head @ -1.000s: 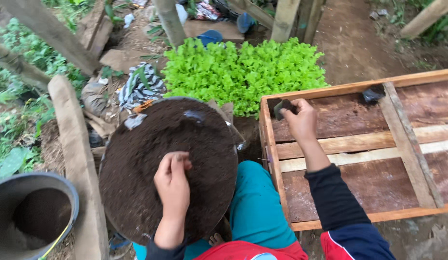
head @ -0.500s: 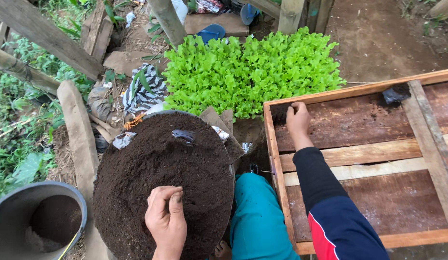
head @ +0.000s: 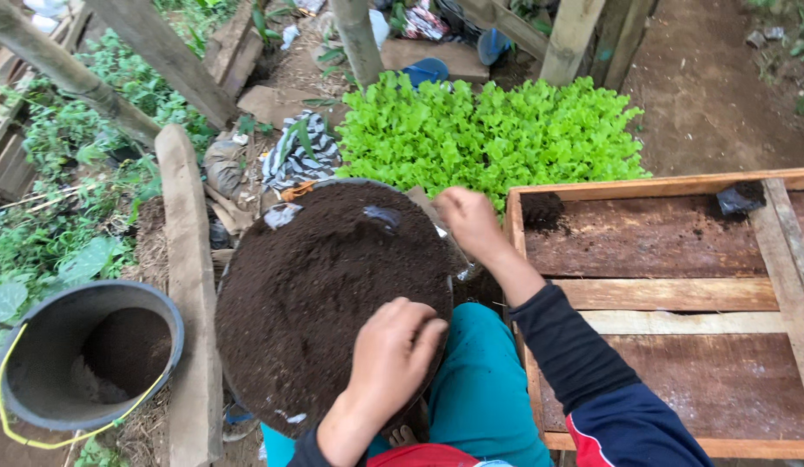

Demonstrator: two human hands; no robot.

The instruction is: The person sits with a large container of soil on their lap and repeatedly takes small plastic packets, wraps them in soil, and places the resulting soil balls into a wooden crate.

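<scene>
A wide round basin heaped with dark soil [head: 307, 285] rests against my knees. My left hand [head: 389, 359] lies on the soil near the basin's near rim, fingers curled down into it. My right hand [head: 467, 216] hovers as a closed fist over the basin's right edge, just left of a shallow wooden tray [head: 653, 185]. I see nothing in that fist. A small heap of soil [head: 544, 212] sits in the tray's far left corner. The tray floor is damp brown board crossed by pale slats.
A bed of bright green seedlings [head: 497, 130] grows beyond the basin and tray. A black bucket with a yellow handle [head: 38, 380] stands at the left, beside a wooden plank [head: 190, 285]. Wooden posts [head: 358, 39] rise behind. A black scrap [head: 735, 199] lies in the tray.
My right hand has pulled back from the tray's far left corner toward the basin, leaving a small heap of soil there. My left hand stays curled on the soil.
</scene>
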